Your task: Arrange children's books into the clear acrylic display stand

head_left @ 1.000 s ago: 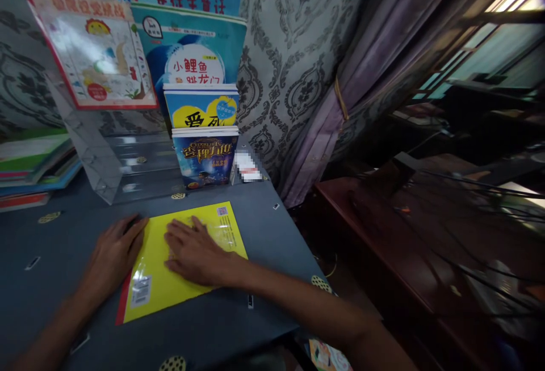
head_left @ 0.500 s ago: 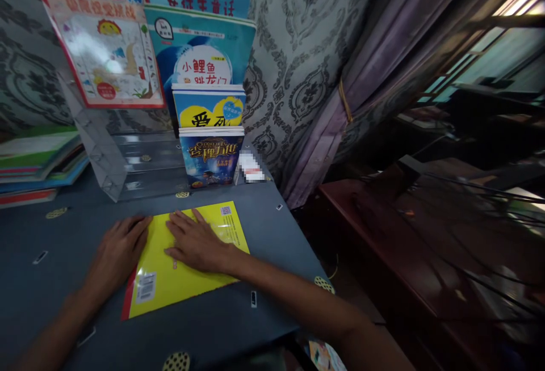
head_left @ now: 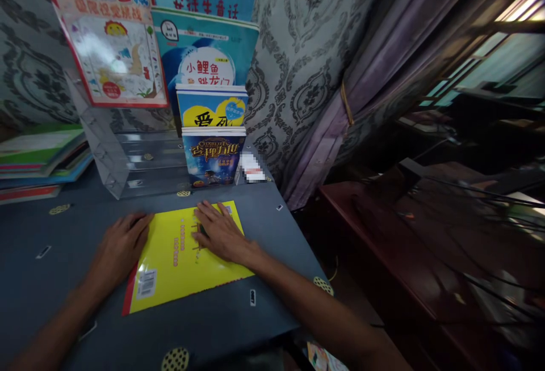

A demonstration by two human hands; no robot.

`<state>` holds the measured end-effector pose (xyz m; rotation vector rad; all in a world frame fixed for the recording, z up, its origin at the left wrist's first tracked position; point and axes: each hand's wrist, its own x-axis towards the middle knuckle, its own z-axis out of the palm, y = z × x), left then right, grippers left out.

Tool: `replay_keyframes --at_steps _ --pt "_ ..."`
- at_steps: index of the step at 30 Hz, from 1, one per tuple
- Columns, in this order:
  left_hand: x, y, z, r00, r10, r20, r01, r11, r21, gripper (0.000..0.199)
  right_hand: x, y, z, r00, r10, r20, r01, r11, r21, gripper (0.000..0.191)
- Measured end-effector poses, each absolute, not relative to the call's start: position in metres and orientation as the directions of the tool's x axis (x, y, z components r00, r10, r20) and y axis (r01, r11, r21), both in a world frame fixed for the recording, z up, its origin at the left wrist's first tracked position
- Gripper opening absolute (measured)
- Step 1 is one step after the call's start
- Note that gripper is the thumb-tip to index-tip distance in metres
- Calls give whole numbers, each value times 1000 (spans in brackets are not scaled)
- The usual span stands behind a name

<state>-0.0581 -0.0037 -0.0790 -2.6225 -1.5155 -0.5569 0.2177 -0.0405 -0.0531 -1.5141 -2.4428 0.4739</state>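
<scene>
A yellow book (head_left: 166,263) with a red spine edge and a barcode lies flat on the dark grey table (head_left: 204,325). On its upper right part rests my right hand (head_left: 221,232), palm down with fingers stretched out. My left hand (head_left: 123,243) lies at the book's upper left edge, its fingertips touching the cover; its fingers are extended. Just beyond the book stands a clear acrylic rack (head_left: 106,161), holding a dark blue book (head_left: 213,158) in front and several others in tiers behind.
A pile of books (head_left: 42,155) lies on the table's left. A red-framed picture book (head_left: 114,59) stands high on the rack. Right of the table are a purple curtain (head_left: 323,121), a dark red surface (head_left: 383,235) and loose cables. Dotted stickers (head_left: 175,358) mark the tabletop.
My right hand has slid to the right across the yellow book, uncovering pink print and a small picture in the middle. My left hand has stayed at the left edge.
</scene>
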Motion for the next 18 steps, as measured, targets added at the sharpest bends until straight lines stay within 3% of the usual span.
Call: replay_keyframes --at_steps 9,14,18 --pt "-62 -4 -66 300 915 270 820 -392 417 53 212 -43 -48 -463 887 1 820 428 -379 50" --pt "-70 1 -67 252 935 248 770 -349 535 51 177 -55 -45 -798 596 94 497 737 -458 43" --pt "-74 2 -70 266 933 242 746 -358 561 52 143 -58 -49 -898 418 136 324 838 -440 41"
